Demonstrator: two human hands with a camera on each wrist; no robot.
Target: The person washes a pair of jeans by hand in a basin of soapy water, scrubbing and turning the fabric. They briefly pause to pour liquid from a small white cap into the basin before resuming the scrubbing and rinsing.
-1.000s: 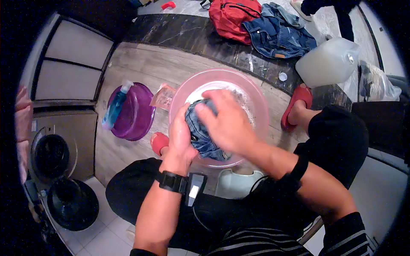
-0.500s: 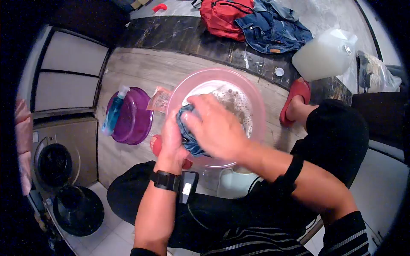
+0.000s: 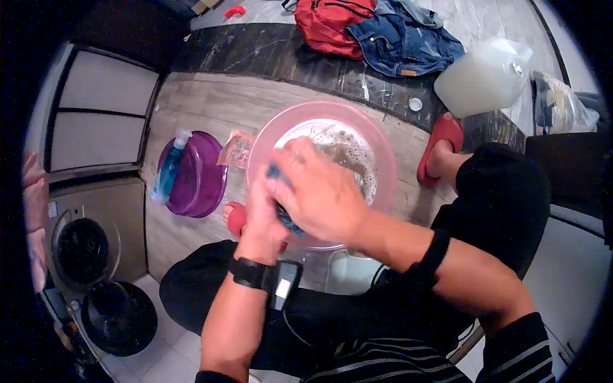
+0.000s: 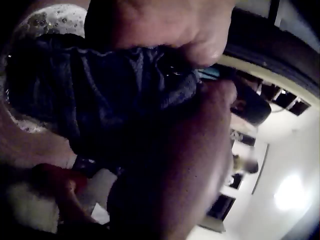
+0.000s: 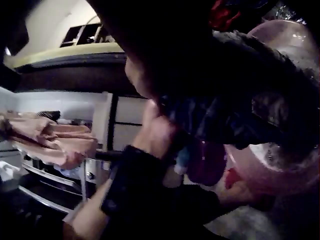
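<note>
A bunched piece of wet blue denim (image 3: 290, 222) is pressed between both hands above the near left side of a pink basin (image 3: 385, 150). My left hand (image 3: 258, 207) grips it from the left, thumb side up. The right hand (image 3: 329, 195) lies over its top with bent fingers, hiding most of the cloth in the head view. In the left wrist view, the denim (image 4: 100, 95) hangs in folds below a fist-like hand (image 4: 170, 25). Foamy, brownish water (image 3: 348, 143) fills the basin. The right wrist view is dark, with denim (image 5: 200, 115) beside the left hand (image 5: 157, 132).
Left of the basin sit a purple basin (image 3: 207, 185) with a blue bottle (image 3: 171, 169) across it and a crumpled packet (image 3: 236, 149). A dark ledge (image 3: 255, 51) behind bears a red backpack (image 3: 335, 29), denim clothing (image 3: 408, 45) and a large jug (image 3: 482, 76). Red slippers (image 3: 440, 150) flank the basin.
Both hands have shifted left with the denim, and the right hand now covers more of it. More of the foamy water shows. The view has moved slightly.
</note>
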